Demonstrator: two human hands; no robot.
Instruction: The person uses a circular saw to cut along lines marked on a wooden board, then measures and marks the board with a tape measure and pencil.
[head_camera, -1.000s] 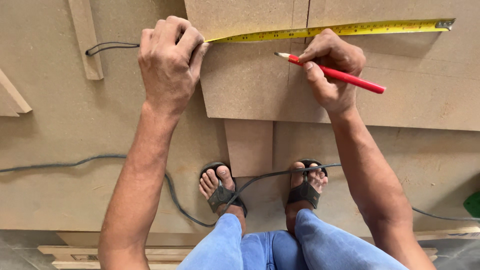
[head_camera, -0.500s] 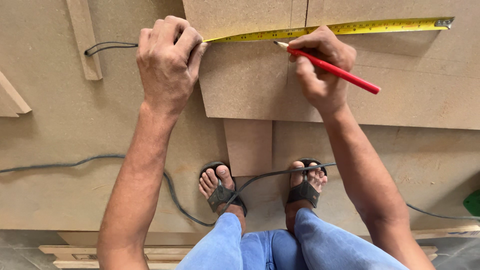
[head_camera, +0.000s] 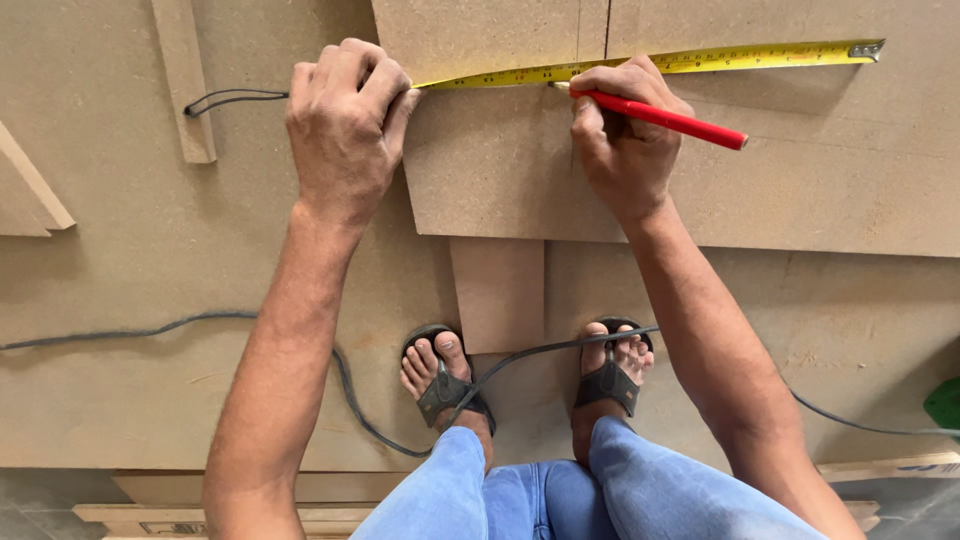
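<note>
Nearest the camera: 2 legs in blue jeans (head_camera: 560, 495), feet in dark sandals (head_camera: 445, 375), standing on large fibreboard sheets laid on the floor (head_camera: 150, 400). A grey cable (head_camera: 150, 328) runs across the sheets and between the feet.

Further out, a smaller fibreboard panel (head_camera: 500, 180) lies on top of the sheets. The left hand (head_camera: 345, 130) is closed tight over the tape measure's case, which is hidden under the fingers; only its dark wrist loop (head_camera: 225, 97) shows, lying to the left. The hand sits at the panel's left edge.

The yellow tape blade (head_camera: 700, 60) runs right from that hand across the panel, its end hook (head_camera: 868, 48) lying well to the right.

The right hand (head_camera: 620, 130) is closed round a red pencil (head_camera: 665, 118) in a writing grip, the tip touching the panel just below the blade, beside a faint pencilled line.

Judgement: the step in hand is marking a measurement. The next move calls for a steady blade, a short clean tick at the reading, and the left hand not shifting.
</note>
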